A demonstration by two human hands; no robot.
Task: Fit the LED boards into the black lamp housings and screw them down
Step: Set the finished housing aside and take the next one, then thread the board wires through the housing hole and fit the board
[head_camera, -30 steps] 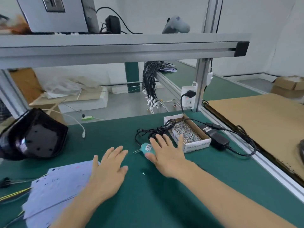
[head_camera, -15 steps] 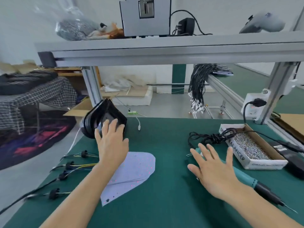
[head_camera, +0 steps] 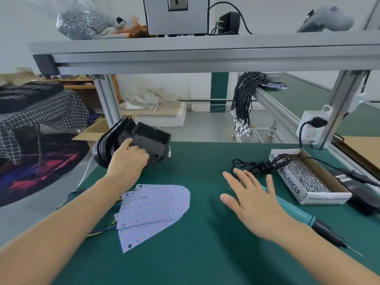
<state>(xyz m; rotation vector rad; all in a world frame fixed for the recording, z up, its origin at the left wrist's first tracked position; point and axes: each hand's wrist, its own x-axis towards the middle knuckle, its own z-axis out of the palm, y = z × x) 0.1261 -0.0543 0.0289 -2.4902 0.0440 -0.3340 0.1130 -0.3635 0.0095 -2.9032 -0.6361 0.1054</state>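
A green-topped workbench (head_camera: pixel 195 254) stood under an aluminium shelf frame (head_camera: pixel 205 58). Beyond it lay a grey floor (head_camera: pixel 205 128) and white walls (head_camera: pixel 160 85), with 1 green pillar (head_camera: pixel 219 91). At left, a checked cloth (head_camera: pixel 51 112) covered a table above a dark patterned rug (head_camera: pixel 41 169).

Housings (head_camera: pixel 141 140) behind boards (head_camera: pixel 156 204); screw box (head_camera: pixel 308 179) to their right.

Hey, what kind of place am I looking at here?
Most likely a small lamp-assembly workshop: a green-matted bench in an aluminium frame, a stack of LED boards, black lamp housings, an electric screwdriver and a box of screws.
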